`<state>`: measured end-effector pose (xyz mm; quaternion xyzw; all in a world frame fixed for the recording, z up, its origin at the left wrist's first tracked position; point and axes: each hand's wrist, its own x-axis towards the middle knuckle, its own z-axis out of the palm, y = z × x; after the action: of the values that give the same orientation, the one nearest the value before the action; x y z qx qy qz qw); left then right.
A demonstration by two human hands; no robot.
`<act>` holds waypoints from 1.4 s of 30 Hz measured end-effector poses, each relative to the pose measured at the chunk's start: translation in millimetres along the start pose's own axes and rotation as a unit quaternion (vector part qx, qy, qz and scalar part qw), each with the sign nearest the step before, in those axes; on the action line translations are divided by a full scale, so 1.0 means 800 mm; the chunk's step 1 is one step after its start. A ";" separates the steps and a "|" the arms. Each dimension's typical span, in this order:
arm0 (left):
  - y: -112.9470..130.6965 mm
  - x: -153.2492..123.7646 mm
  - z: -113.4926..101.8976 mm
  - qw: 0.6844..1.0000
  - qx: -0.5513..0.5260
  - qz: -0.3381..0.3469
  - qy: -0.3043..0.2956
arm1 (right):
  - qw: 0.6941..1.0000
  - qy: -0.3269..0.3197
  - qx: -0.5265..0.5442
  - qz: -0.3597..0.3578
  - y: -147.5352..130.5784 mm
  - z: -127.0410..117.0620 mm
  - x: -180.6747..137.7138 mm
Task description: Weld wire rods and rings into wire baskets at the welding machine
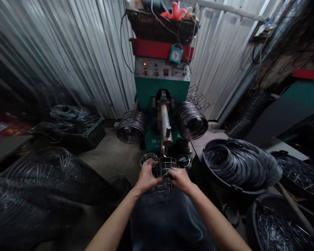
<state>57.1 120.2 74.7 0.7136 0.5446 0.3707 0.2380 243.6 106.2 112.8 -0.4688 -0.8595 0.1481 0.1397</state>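
lap (pixel 167 219): lay nearest, between both forearms; dark cloth, soft and matt
left hand (pixel 146 176): gripped the left side of the wire basket (pixel 163 166); fingers curled shut over the rim, thumb laid across the top
right hand (pixel 180 178): clasped the opposite side; fingers closed on the rim wires, knuckles up
wire basket: hung between the two hands, just above the lap and directly under the tip of the machine arm (pixel 165 129); thin bright steel, round hoops crossed by straight uprights, open and cage-like
progress: judged well along; hoops and uprights already stood as a full cylinder; could not tell which joints were fixed and which were left
short wires (pixel 277 226): filled a dark round tub near the right elbow; straight, cut, glinting
ring tub (pixel 240 164): sat just right of the basket; black plastic, heaped with thin grey hoops fanned like scales; plenty of stock unused
wire heaps (pixel 42 174): sprawled at the left; tangled, blurred, dull grey
machine arm: reached down and forward; smooth pale metal, cylindrical, blunt at the tip
ring coils (pixel 131 126): flanked the arm on both sides; dense, springy, drum-shaped
green machine (pixel 159 90): stood behind; painted sheet metal, boxy, red band above a grey panel with one red lamp lit
clock (pixel 176 54): hung on the red band; small, turquoise, round-faced
wicker basket (pixel 159 26): topped the machine; dark, woven, rough
wall (pixel 81 52): closed the back; corrugated sheet, pale, ribbed
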 end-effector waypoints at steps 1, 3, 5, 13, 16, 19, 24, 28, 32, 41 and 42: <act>0.001 0.000 0.000 1.000 -0.003 -0.002 0.002 | 1.000 0.001 -0.001 -0.001 -0.001 -0.002 0.000; 0.002 0.004 -0.002 1.000 -0.005 -0.009 0.004 | 1.000 0.003 -0.008 -0.001 -0.001 -0.006 0.004; 0.004 0.015 -0.004 1.000 -0.006 -0.012 0.006 | 1.000 0.008 -0.016 0.004 0.000 -0.012 0.013; 0.004 0.043 -0.003 0.999 -0.024 -0.032 -0.005 | 0.999 0.023 -0.026 0.026 0.007 -0.017 0.032; 0.005 0.047 -0.001 1.000 -0.007 -0.021 0.015 | 0.998 0.026 -0.043 0.041 0.010 -0.014 0.036; 0.004 0.057 0.000 0.999 0.014 -0.041 0.025 | 0.996 0.037 -0.049 0.059 0.015 -0.010 0.045; -0.002 0.066 0.003 0.999 0.009 -0.044 0.029 | 0.986 0.142 0.073 0.041 0.035 0.005 0.036; -0.006 0.069 0.004 0.998 0.007 -0.037 0.042 | 0.959 0.224 0.163 0.066 0.057 0.017 0.029; -0.013 0.084 0.003 0.997 0.014 -0.063 0.033 | 0.957 0.222 0.163 0.087 0.065 0.017 0.049; -0.029 0.090 -0.005 0.999 -0.001 -0.042 0.002 | 0.845 0.305 0.362 0.248 0.057 0.027 0.026; -0.037 0.084 -0.006 0.999 -0.023 -0.031 -0.003 | 0.807 0.298 0.422 0.285 0.060 0.032 0.013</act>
<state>44.3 192.4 74.2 0.6918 0.5573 0.3732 0.2677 265.2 137.2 71.6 -0.6088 -0.4557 0.3830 0.5244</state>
